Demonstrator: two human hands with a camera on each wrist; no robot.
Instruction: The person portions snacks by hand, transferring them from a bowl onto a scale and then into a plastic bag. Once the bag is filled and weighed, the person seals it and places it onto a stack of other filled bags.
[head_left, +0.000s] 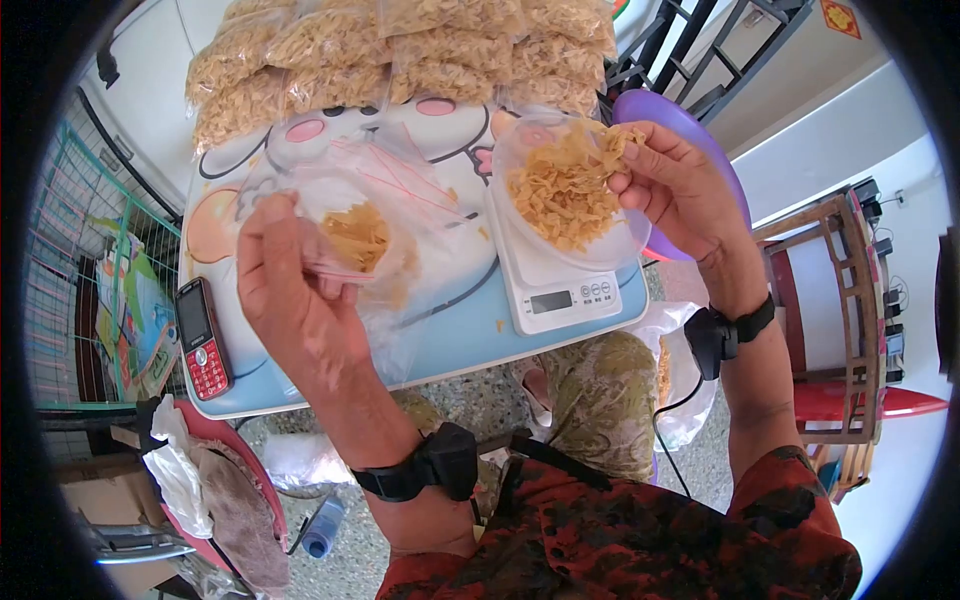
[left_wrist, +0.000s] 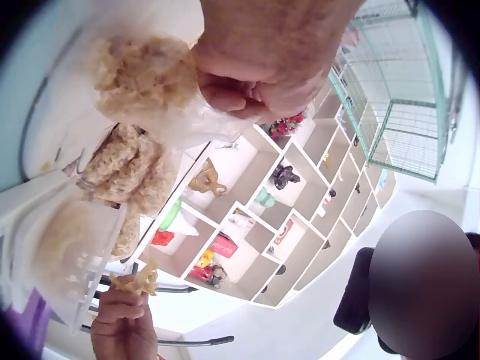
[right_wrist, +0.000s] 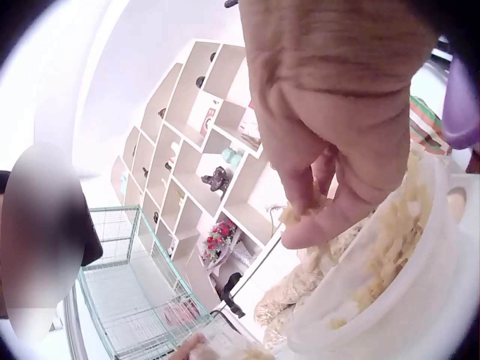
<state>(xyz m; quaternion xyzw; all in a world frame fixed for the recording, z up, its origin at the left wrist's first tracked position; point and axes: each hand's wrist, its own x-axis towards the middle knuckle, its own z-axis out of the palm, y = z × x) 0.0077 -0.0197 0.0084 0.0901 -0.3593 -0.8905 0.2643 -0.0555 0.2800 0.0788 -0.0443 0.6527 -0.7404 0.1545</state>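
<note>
My left hand (head_left: 295,290) grips the edge of a clear plastic bag (head_left: 370,170), its mouth spread, with a small heap of yellowish dried flakes (head_left: 357,238) inside. In the left wrist view the same bag (left_wrist: 142,82) hangs below the curled fingers. Over the right rim of a translucent bowl (head_left: 510,220), my right hand (head_left: 680,185) pinches a few dried flakes (head_left: 612,150) between thumb and fingers. More flakes (head_left: 565,195) fill the bowl, which sits on a white digital kitchen scale (head_left: 545,305). In the right wrist view the pinching fingertips (right_wrist: 307,232) are beside the bowl's rim.
Filled bags of flakes (head_left: 400,55) are stacked along the table's far side. A red and black keypad phone (head_left: 203,340) lies at the table's left edge. Behind the scale stands a purple round stool or basin (head_left: 715,150). A green wire cage (head_left: 90,260) is at left.
</note>
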